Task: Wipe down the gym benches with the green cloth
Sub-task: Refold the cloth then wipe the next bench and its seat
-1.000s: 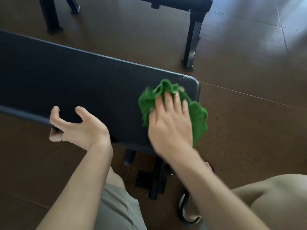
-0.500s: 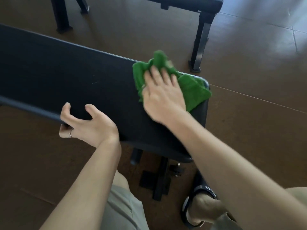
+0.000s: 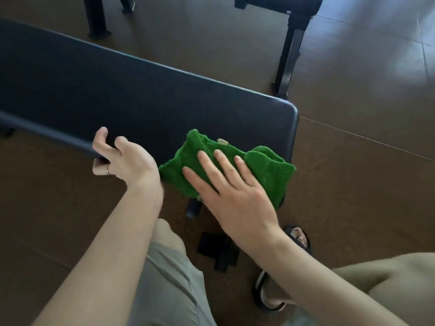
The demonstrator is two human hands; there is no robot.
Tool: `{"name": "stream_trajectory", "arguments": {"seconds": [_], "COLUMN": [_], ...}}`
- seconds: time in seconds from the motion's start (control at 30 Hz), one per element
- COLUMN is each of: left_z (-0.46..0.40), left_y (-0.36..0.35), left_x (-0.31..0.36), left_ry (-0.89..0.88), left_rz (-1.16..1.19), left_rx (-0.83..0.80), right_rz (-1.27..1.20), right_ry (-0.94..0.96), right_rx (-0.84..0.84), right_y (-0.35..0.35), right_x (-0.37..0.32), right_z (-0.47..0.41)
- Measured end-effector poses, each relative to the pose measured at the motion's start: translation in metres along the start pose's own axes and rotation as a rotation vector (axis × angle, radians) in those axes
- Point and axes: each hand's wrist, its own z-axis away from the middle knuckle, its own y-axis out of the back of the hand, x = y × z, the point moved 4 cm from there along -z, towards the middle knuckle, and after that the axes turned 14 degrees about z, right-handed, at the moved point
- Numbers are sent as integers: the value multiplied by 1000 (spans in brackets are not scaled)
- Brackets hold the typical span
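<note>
A black padded gym bench (image 3: 146, 97) runs from the left edge to its rounded right end. The green cloth (image 3: 266, 170) lies bunched on the bench's near right corner, hanging slightly over the near edge. My right hand (image 3: 233, 196) presses flat on the cloth with fingers spread. My left hand (image 3: 124, 158) grips the near edge of the bench just left of the cloth, thumb on top, fingers curled under; a ring shows on one finger.
A second black bench (image 3: 289, 10) stands behind, its leg (image 3: 287, 57) on the brown floor near the first bench's far right corner. Under the near bench sits its black foot (image 3: 219, 252). My knees and a sandalled foot (image 3: 277, 285) are close below.
My right hand has pulled the cloth from the far edge of the bench back to the near right corner. My left hand has kept its grip on the near edge.
</note>
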Motion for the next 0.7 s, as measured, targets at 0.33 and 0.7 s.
{"name": "stream_trajectory", "arguments": {"seconds": [0.33, 0.7], "left_z": [1, 4], "left_y": [-1, 1], "left_x": [-8, -7], "left_ry": [-175, -207], "left_rz": [-23, -11], "left_rx": [42, -5], "right_rz": [-75, -252], "right_ry": [120, 63], "right_rx": [-33, -149], "right_y": [1, 17], "right_x": [31, 10], "right_z": [-4, -23]}}
